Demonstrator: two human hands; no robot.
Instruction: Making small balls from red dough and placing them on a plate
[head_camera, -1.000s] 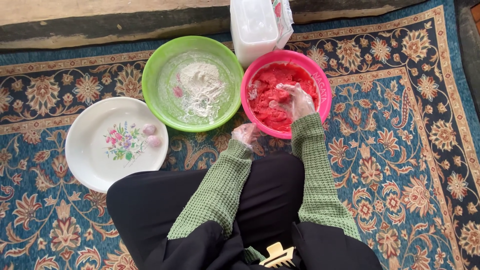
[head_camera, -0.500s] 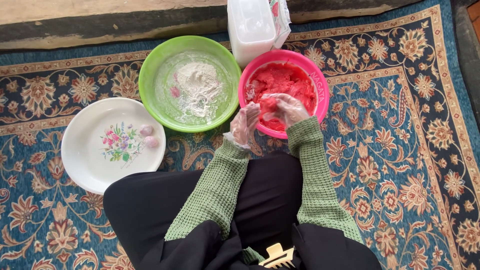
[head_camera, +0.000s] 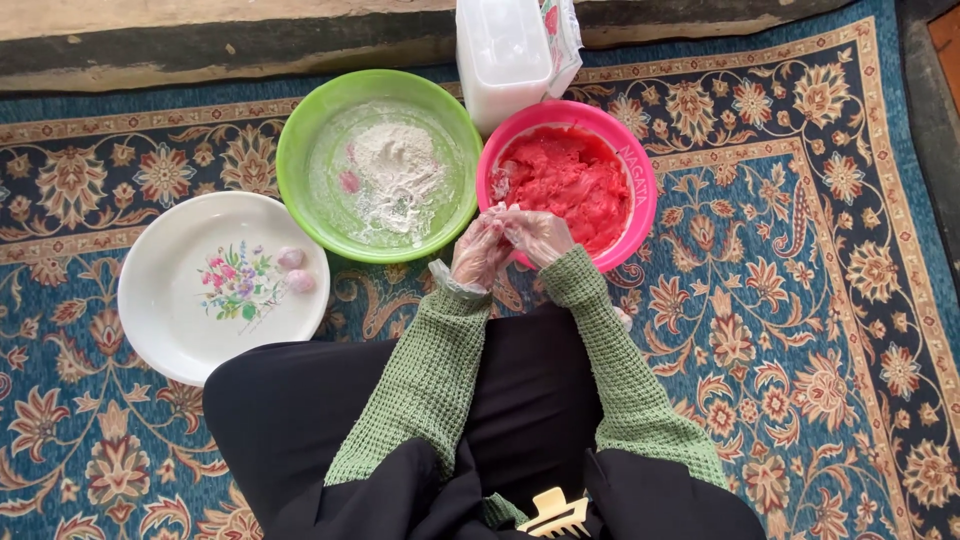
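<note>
- Red, wet-looking dough fills the pink bowl, which sits on a patterned blue carpet in front of the seated person.
- The left hand and the right hand, both in thin clear gloves, meet at the near rim of the pink bowl, fingers curled in and pressed against each other.
- Both hands are closed together, probably around a small bit of the dough; the piece itself is hidden between the palms, so I cannot tell its shape.
- Green knitted sleeves cover both forearms, which run up from a black-clad lap.
- Just left of the pink bowl, touching it, stands a green bowl holding white flour with one small pink ball lying in it.
- Further left lies a white plate with a flower print, bearing two pale pink balls near its right edge.
- A white plastic container stands behind the two bowls.
- A yellow comb-like clip shows at the bottom edge.
</note>
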